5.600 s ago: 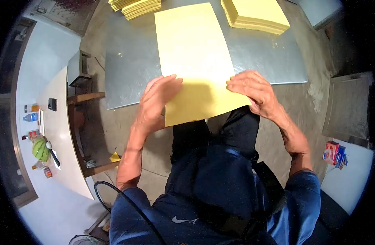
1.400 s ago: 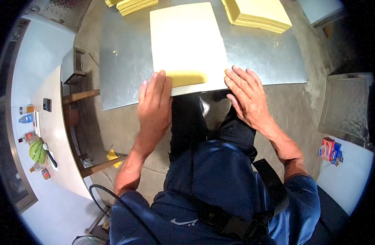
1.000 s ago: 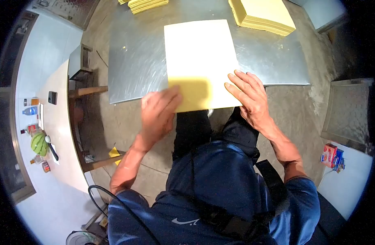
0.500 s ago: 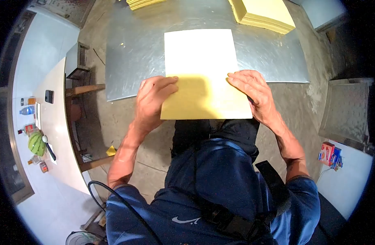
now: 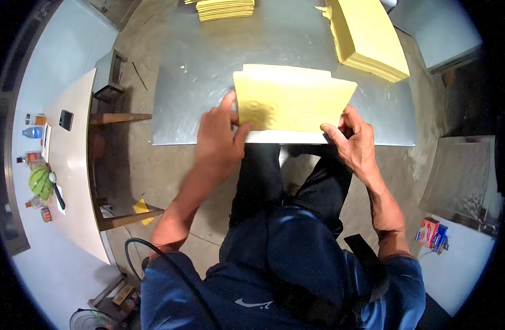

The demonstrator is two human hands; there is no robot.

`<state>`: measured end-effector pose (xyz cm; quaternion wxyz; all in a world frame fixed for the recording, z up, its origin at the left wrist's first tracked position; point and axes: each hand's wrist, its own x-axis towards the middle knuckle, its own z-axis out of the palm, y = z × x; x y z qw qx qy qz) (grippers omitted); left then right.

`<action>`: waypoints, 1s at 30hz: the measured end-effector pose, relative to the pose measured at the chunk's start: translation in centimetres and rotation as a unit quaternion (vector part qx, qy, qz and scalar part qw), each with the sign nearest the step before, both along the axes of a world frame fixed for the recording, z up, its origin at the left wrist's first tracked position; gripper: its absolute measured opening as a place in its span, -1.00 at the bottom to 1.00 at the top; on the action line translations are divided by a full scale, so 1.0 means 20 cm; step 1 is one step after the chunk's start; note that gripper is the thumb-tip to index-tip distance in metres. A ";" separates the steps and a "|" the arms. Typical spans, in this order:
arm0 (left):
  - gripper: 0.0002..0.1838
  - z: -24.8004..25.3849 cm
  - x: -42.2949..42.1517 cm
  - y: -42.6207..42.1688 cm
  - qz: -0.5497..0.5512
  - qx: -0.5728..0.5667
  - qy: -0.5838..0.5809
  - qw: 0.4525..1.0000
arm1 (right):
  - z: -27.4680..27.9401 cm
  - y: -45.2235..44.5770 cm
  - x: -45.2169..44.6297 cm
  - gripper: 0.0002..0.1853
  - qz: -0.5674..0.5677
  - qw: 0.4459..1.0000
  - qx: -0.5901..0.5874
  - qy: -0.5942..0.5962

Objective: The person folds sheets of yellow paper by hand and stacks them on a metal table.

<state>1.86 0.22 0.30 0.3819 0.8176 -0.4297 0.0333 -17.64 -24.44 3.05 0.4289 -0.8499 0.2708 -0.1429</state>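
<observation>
A yellow sheet (image 5: 291, 102) is folded over on itself near the front edge of the grey metal table (image 5: 192, 99). Its near flap is raised, and a strip of the far layer shows above it. My left hand (image 5: 222, 132) grips the sheet's left side, thumb in front and fingers partly behind. At the right lower corner, my right hand (image 5: 351, 137) pinches the sheet between thumb and curled fingers. Part of the fingers on both hands is hidden by the sheet.
Stacks of yellow sheets lie at the table's back left (image 5: 225, 10) and back right (image 5: 368, 38). On the left, a pale table (image 5: 76, 165) has a phone (image 5: 66, 120), a bottle and a green striped melon (image 5: 39, 182). Red and blue packets (image 5: 431, 235) are at the right.
The sheet, earlier lying flat and jutting past the table edge, now has its near part folded up and away from me. Both hands have turned their thumbs up against it; the view has shifted.
</observation>
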 end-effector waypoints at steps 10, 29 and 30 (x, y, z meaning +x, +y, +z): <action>-0.32 0.00 0.04 -0.13 0.063 -0.016 -0.105 0.992 | -0.05 -0.02 0.06 -0.21 -0.022 0.997 -0.062 -0.031; -0.62 0.02 0.10 -0.17 0.060 0.008 -0.109 0.992 | -0.05 -0.01 0.15 -0.69 -0.035 0.983 -0.179 -0.005; -0.61 0.02 0.11 -0.17 0.062 0.010 -0.109 0.992 | -0.05 0.00 0.16 -0.69 -0.036 0.983 -0.182 -0.006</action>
